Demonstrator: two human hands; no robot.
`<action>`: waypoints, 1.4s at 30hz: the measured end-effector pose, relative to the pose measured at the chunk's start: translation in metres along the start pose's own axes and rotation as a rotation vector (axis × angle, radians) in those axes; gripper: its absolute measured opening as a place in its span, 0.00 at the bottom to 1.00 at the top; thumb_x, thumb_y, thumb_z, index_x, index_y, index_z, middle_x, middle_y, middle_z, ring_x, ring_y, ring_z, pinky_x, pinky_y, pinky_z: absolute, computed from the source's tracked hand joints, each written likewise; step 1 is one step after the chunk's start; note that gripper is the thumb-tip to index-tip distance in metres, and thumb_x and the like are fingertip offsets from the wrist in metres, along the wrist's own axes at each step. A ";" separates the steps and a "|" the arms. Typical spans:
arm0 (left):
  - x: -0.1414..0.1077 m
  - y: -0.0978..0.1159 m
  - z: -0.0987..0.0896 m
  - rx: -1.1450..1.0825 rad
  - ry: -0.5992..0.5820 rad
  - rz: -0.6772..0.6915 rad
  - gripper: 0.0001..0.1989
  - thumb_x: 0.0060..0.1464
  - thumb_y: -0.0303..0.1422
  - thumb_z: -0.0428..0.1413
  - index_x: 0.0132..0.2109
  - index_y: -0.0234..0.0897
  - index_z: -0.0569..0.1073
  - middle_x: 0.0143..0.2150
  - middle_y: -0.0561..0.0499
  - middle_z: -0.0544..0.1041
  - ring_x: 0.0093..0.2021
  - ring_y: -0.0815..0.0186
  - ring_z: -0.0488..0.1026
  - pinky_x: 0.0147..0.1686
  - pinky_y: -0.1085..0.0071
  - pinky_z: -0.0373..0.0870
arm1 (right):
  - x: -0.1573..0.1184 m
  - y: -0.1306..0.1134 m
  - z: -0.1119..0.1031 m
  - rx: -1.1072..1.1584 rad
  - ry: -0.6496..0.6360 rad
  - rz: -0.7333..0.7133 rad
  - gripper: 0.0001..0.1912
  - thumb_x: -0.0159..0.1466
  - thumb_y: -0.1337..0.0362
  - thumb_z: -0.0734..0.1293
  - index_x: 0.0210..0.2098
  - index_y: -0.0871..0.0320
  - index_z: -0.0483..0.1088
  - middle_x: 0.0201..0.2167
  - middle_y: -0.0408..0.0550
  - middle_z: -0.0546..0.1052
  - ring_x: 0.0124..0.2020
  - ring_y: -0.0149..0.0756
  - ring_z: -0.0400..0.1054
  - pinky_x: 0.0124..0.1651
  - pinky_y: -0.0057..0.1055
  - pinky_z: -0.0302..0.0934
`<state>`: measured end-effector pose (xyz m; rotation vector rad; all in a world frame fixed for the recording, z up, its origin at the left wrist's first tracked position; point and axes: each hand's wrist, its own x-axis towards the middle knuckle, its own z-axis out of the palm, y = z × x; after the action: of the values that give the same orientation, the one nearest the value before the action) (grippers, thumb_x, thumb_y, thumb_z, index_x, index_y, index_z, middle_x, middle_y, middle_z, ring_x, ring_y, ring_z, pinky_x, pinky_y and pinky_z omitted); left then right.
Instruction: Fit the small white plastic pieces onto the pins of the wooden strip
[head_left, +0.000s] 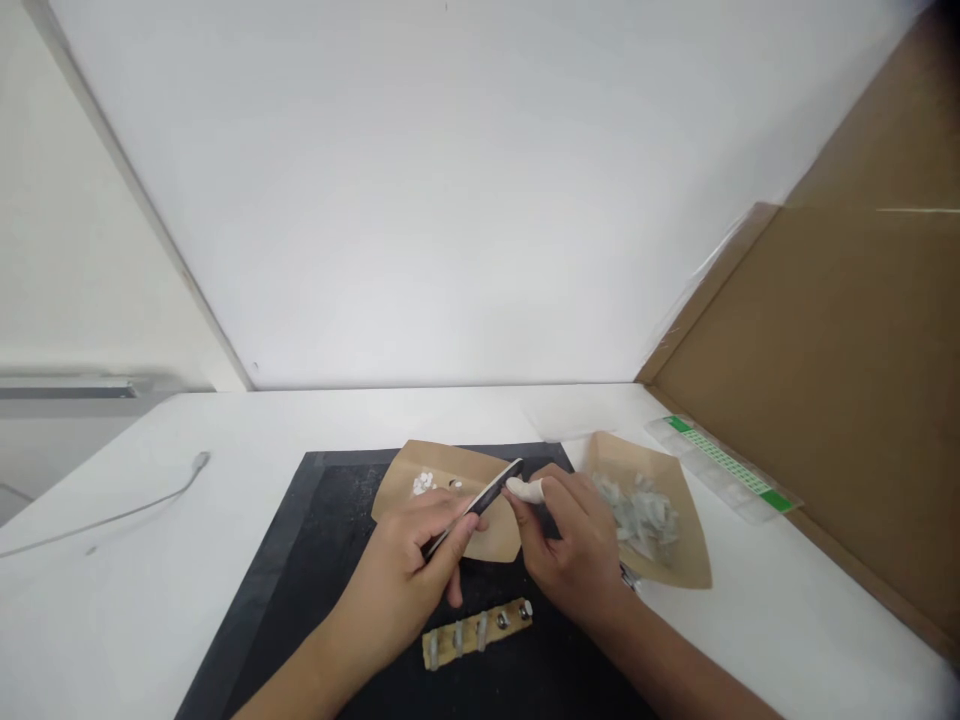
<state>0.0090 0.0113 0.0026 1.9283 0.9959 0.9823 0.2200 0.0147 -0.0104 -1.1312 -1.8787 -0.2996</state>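
My left hand (431,540) is closed around a dark nail file (491,490) with a pale edge, which slants up to the right. My right hand (574,530) is pinched near the file's upper end; its index finger wears a white covering (526,490). Anything between those fingertips is too small or hidden to make out. Below both hands lies a short tan strip (450,652), carrying several greyish elongated pieces and small shiny round ones. Behind the left hand, a brown paper tray (495,545) holds small white bits (424,482).
A second brown paper tray (694,550), full of translucent pale pieces (646,515), sits right of my right hand. The black mat (300,560) lies on a white table (135,590). A clear case with green labels (727,468) rests by the brown board (847,420). A cable (150,510) runs at left.
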 end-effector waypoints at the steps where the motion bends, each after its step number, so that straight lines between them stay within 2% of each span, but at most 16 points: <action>1: 0.000 -0.001 0.000 -0.002 0.010 -0.011 0.15 0.73 0.38 0.52 0.49 0.40 0.83 0.19 0.55 0.78 0.42 0.58 0.80 0.55 0.62 0.70 | 0.001 0.000 0.001 0.000 -0.005 -0.010 0.16 0.72 0.70 0.67 0.31 0.52 0.58 0.27 0.44 0.69 0.29 0.38 0.61 0.36 0.38 0.52; 5: 0.001 -0.002 0.001 0.005 0.075 -0.036 0.15 0.72 0.37 0.53 0.46 0.39 0.84 0.19 0.55 0.77 0.35 0.61 0.81 0.46 0.66 0.74 | 0.002 -0.002 0.006 0.007 -0.049 -0.047 0.15 0.72 0.71 0.65 0.31 0.52 0.59 0.27 0.45 0.70 0.30 0.39 0.61 0.36 0.38 0.52; 8: 0.000 -0.001 0.002 0.001 0.098 -0.043 0.16 0.72 0.37 0.53 0.45 0.38 0.85 0.19 0.56 0.75 0.24 0.65 0.77 0.36 0.69 0.74 | 0.001 -0.005 0.009 0.048 -0.096 -0.080 0.14 0.71 0.72 0.64 0.32 0.52 0.60 0.28 0.45 0.70 0.30 0.39 0.63 0.36 0.38 0.51; 10: -0.001 0.000 0.003 -0.012 0.109 -0.051 0.16 0.72 0.37 0.53 0.44 0.38 0.85 0.20 0.56 0.76 0.21 0.68 0.75 0.33 0.70 0.73 | 0.001 -0.006 0.009 0.065 -0.105 -0.080 0.13 0.71 0.72 0.64 0.32 0.52 0.60 0.28 0.45 0.70 0.30 0.39 0.63 0.35 0.38 0.51; 13: -0.004 0.002 0.003 -0.020 0.140 -0.030 0.16 0.72 0.37 0.53 0.44 0.38 0.85 0.23 0.55 0.78 0.20 0.70 0.75 0.34 0.70 0.74 | 0.004 -0.006 0.008 0.031 -0.071 -0.025 0.15 0.71 0.71 0.64 0.31 0.52 0.57 0.27 0.44 0.69 0.29 0.39 0.62 0.36 0.38 0.51; 16: -0.005 0.001 0.004 -0.006 0.155 -0.013 0.15 0.72 0.36 0.53 0.45 0.38 0.84 0.21 0.56 0.76 0.21 0.68 0.76 0.34 0.71 0.75 | 0.007 -0.005 0.009 0.004 -0.039 0.033 0.15 0.71 0.71 0.64 0.31 0.51 0.56 0.27 0.44 0.69 0.29 0.39 0.62 0.37 0.39 0.52; 20: -0.004 0.000 0.003 -0.035 0.152 -0.047 0.16 0.71 0.37 0.53 0.44 0.37 0.84 0.21 0.55 0.75 0.17 0.70 0.72 0.25 0.73 0.71 | 0.009 -0.007 0.013 0.073 -0.112 -0.035 0.15 0.71 0.71 0.64 0.31 0.52 0.56 0.27 0.43 0.67 0.29 0.38 0.61 0.36 0.38 0.52; 22: -0.003 0.001 0.003 -0.044 0.155 -0.047 0.16 0.71 0.38 0.53 0.43 0.36 0.84 0.18 0.56 0.72 0.17 0.69 0.72 0.23 0.74 0.71 | 0.011 -0.010 0.014 0.065 -0.093 -0.038 0.15 0.71 0.71 0.64 0.31 0.52 0.56 0.26 0.42 0.67 0.28 0.38 0.60 0.36 0.38 0.51; 24: -0.003 0.002 0.002 -0.037 0.165 -0.036 0.17 0.71 0.38 0.53 0.42 0.36 0.84 0.16 0.56 0.70 0.19 0.67 0.74 0.23 0.74 0.70 | 0.012 -0.011 0.015 0.047 -0.061 -0.014 0.15 0.71 0.71 0.64 0.31 0.52 0.56 0.26 0.42 0.67 0.28 0.37 0.60 0.37 0.38 0.51; 28: -0.002 0.001 0.002 -0.023 0.167 -0.015 0.16 0.70 0.36 0.53 0.41 0.36 0.84 0.16 0.57 0.69 0.17 0.68 0.72 0.22 0.74 0.69 | 0.014 -0.012 0.016 0.069 -0.119 -0.027 0.16 0.70 0.71 0.64 0.29 0.52 0.56 0.25 0.41 0.66 0.27 0.37 0.61 0.38 0.38 0.51; 32: -0.002 0.000 0.002 0.021 0.195 0.009 0.15 0.70 0.34 0.53 0.41 0.36 0.83 0.17 0.57 0.70 0.19 0.68 0.72 0.27 0.73 0.71 | 0.015 -0.013 0.018 0.003 -0.035 0.007 0.16 0.70 0.71 0.65 0.29 0.52 0.56 0.24 0.40 0.65 0.26 0.36 0.60 0.38 0.38 0.50; 36: 0.000 -0.002 0.001 0.086 0.217 0.064 0.14 0.70 0.31 0.53 0.38 0.36 0.82 0.18 0.57 0.70 0.21 0.69 0.71 0.34 0.71 0.73 | 0.015 -0.013 0.020 0.041 -0.131 -0.027 0.16 0.70 0.71 0.64 0.29 0.52 0.56 0.25 0.40 0.66 0.26 0.36 0.60 0.37 0.38 0.49; 39: 0.000 -0.002 0.000 0.103 0.232 0.080 0.14 0.70 0.31 0.53 0.38 0.37 0.82 0.17 0.57 0.69 0.23 0.67 0.73 0.36 0.70 0.73 | 0.015 -0.011 0.022 -0.008 -0.068 -0.006 0.16 0.70 0.71 0.64 0.29 0.52 0.56 0.25 0.41 0.66 0.27 0.36 0.60 0.38 0.38 0.49; 42: -0.001 -0.001 -0.001 0.099 0.232 0.084 0.14 0.70 0.30 0.53 0.36 0.36 0.81 0.16 0.57 0.67 0.25 0.66 0.74 0.37 0.71 0.73 | 0.017 -0.009 0.022 0.005 -0.102 -0.033 0.16 0.71 0.70 0.64 0.30 0.52 0.56 0.26 0.41 0.67 0.27 0.36 0.61 0.38 0.38 0.49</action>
<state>0.0079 0.0115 0.0020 1.9822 1.1195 1.2481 0.1968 0.0325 -0.0079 -1.1316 -1.9876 -0.2599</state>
